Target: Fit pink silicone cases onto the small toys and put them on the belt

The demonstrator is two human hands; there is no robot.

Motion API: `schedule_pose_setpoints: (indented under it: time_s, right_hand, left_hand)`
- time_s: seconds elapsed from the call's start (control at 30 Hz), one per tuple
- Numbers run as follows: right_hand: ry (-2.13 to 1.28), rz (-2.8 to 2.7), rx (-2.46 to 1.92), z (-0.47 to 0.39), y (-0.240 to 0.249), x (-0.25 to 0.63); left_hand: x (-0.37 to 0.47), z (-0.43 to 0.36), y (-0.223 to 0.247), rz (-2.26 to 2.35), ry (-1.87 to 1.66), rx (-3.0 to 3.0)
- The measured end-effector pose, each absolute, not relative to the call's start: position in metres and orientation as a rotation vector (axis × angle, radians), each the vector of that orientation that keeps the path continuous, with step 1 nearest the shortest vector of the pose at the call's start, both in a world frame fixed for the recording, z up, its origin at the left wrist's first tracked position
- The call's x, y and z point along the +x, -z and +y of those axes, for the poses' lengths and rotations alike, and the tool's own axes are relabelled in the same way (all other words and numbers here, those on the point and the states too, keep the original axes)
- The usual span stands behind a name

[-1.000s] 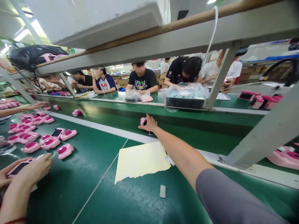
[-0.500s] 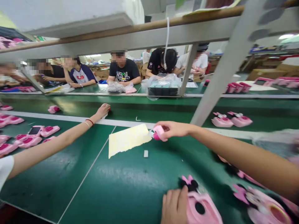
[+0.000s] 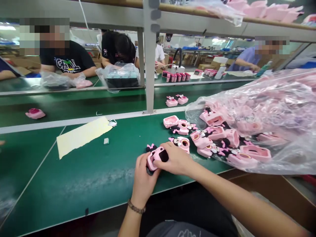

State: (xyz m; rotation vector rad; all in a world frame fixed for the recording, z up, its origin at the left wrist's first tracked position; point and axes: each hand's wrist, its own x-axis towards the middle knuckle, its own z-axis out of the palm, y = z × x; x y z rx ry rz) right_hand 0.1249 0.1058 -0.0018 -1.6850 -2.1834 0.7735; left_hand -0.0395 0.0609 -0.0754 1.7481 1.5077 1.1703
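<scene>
My left hand (image 3: 144, 172) is closed around a pink silicone case (image 3: 150, 163) topped with black ears and a pink bow. My right hand (image 3: 176, 158) grips a pink toy camera (image 3: 163, 154) with a black screen, pressing it against the case; how far it sits inside is hidden by my fingers. Just beyond my right hand lies another pink case (image 3: 184, 143) with a round lens opening. Left of my hands are a sheet of yellow paper (image 3: 82, 139) and a small pale block (image 3: 106, 141).
On the right, a clear plastic bag (image 3: 261, 98) spills several pink cases (image 3: 214, 133) onto the green table (image 3: 98, 184). A grey upright post (image 3: 148, 65) stands ahead. Two pink cameras (image 3: 176, 100) and another one (image 3: 35, 113) sit on the far strip. Co-workers (image 3: 71, 61) sit opposite.
My right hand has drawn the toy camera back from beside the yellow paper to the case in my left hand. The view has swung right, and the other person's outstretched arm is mostly out of sight.
</scene>
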Motion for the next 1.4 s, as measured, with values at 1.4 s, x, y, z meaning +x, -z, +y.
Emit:
schedule_pose_setpoints:
  time_s: [1.4]
  right_hand:
    - [-0.911,-2.980,-0.824,0.148,-0.009,0.145]
  left_hand:
    - [-0.051,0.062,0.072,1.372,-1.017,1.703]
